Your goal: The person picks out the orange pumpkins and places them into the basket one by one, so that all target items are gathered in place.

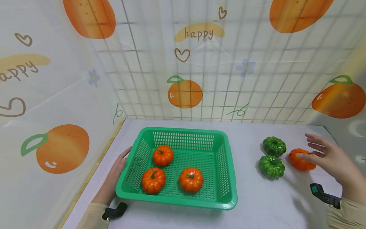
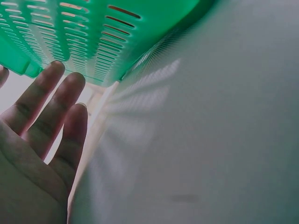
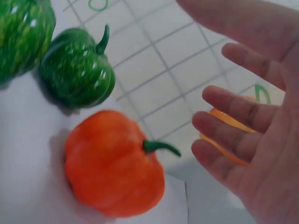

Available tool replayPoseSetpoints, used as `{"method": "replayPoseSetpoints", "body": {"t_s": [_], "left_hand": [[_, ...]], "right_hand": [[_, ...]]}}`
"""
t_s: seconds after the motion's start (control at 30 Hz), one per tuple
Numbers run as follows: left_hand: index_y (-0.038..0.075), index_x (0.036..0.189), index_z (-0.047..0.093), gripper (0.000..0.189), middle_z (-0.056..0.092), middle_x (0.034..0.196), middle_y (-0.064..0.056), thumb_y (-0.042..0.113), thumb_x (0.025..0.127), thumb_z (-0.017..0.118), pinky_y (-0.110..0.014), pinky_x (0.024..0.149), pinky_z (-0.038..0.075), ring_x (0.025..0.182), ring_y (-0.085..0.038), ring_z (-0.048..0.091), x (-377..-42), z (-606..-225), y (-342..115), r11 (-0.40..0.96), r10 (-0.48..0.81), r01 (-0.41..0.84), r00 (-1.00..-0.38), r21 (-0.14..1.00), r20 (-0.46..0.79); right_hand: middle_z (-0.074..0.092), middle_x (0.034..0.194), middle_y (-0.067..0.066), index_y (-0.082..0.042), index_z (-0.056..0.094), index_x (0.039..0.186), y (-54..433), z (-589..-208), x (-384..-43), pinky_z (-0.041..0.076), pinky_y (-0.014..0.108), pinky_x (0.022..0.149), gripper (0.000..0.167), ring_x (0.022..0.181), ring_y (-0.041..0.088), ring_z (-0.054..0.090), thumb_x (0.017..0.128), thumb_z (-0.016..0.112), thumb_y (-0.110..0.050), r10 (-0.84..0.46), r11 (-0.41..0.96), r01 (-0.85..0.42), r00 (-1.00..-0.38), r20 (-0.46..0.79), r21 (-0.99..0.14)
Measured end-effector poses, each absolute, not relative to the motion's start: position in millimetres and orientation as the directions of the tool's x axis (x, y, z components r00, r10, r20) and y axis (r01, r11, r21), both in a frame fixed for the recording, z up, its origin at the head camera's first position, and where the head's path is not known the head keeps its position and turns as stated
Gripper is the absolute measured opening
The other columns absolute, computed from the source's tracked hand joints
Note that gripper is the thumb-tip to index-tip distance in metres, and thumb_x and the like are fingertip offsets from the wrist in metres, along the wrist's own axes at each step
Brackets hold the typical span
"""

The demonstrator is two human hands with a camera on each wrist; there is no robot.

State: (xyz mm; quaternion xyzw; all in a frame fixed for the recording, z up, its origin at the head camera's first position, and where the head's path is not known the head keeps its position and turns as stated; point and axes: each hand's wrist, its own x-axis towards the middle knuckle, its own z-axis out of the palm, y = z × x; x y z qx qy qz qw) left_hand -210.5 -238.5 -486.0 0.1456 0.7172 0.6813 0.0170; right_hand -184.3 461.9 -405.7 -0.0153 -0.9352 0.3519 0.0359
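A green plastic basket [image 1: 220,165] holds three small orange pumpkins, one at the back left [image 1: 163,156], one at the front left [image 1: 153,180] and one right of centre [image 1: 191,180]. Along the basket's left side lies my left hand [image 1: 115,171]; in the left wrist view its fingers [image 2: 65,100] are extended close to the slotted wall. On the right, my right hand [image 1: 333,159] hovers by another orange pumpkin [image 3: 114,163], thumb and fingers spread apart with nothing between them. Two green pumpkins [image 1: 274,146] [image 1: 271,167] sit just left of that orange one.
A white tabletop [image 1: 248,197] carries everything. Behind it stands a wire grid [image 1: 211,108] covered by a sheet printed with oranges and hearts. Another printed sheet [image 1: 63,105] closes off the left side.
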Motion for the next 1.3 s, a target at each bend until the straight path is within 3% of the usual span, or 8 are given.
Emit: {"method": "replayPoseSetpoints", "body": {"t_s": [0.07,0.13,0.4,0.77,0.97,1.3], "left_hand": [[0.0,0.156,0.018,0.054,0.06,0.127,0.013,0.028,0.11,0.026,-0.029,0.087,0.053,0.112,-0.007,0.061,-211.2,-487.6,-239.6,0.019,0.24,0.197,-0.953,0.98,0.186],[0.0,0.156,0.018,0.054,0.06,0.127,0.013,0.027,0.11,0.025,-0.028,0.087,0.053,0.113,-0.007,0.061,-211.6,-488.8,-240.6,0.014,0.248,0.208,-0.948,0.978,0.198],[-0.003,0.155,0.018,0.053,0.059,0.129,0.012,0.023,0.11,0.025,-0.027,0.088,0.052,0.115,-0.006,0.059,-213.3,-488.1,-239.4,-0.008,0.256,0.234,-0.94,0.972,0.228],[-0.004,0.155,0.017,0.053,0.057,0.129,0.016,0.023,0.11,0.025,-0.023,0.088,0.051,0.115,-0.002,0.057,-214.5,-489.9,-240.2,-0.02,0.248,0.243,-0.938,0.97,0.24],[-0.004,0.155,0.016,0.054,0.057,0.13,0.015,0.023,0.11,0.025,-0.025,0.087,0.051,0.115,-0.003,0.058,-213.5,-488.5,-239.2,-0.034,0.243,0.23,-0.942,0.973,0.231],[-0.006,0.155,0.014,0.054,0.057,0.131,0.015,0.022,0.11,0.024,-0.025,0.088,0.051,0.117,-0.003,0.057,-212.8,-487.3,-238.0,-0.048,0.25,0.229,-0.94,0.972,0.234]], "right_hand": [[0.027,0.147,0.04,-0.003,0.019,0.157,465.2,-408.8,-184.1,0.046,0.057,0.093,0.093,0.122,0.064,0.033,0.09,0.075,-0.034,0.081,0.748,0.028,-0.996,0.049,-0.663],[0.023,0.148,0.041,0.0,0.017,0.156,468.4,-412.5,-184.2,0.032,0.076,0.087,0.094,0.122,0.067,0.03,0.09,0.074,-0.036,0.103,0.746,0.053,-0.994,0.036,-0.664],[0.009,0.152,0.041,0.002,0.009,0.156,485.4,-431.0,-185.7,0.027,0.079,0.089,0.097,0.129,0.068,0.016,0.092,0.072,-0.035,0.125,0.694,0.099,-0.992,-0.016,-0.713],[0.007,0.15,0.044,0.001,0.003,0.156,497.9,-448.5,-189.4,0.029,0.077,0.089,0.103,0.127,0.068,0.019,0.091,0.073,-0.037,0.128,0.66,0.156,-0.987,-0.095,-0.734],[0.014,0.148,0.044,0.003,0.007,0.155,501.5,-456.7,-191.9,0.032,0.076,0.089,0.102,0.123,0.065,0.024,0.09,0.075,-0.035,0.096,0.681,0.143,-0.99,-0.105,-0.719],[0.007,0.147,0.046,0.0,0.0,0.156,505.2,-462.9,-191.4,0.025,0.079,0.092,0.108,0.125,0.066,0.018,0.089,0.073,-0.042,0.109,0.688,0.21,-0.976,-0.188,-0.695]]}}
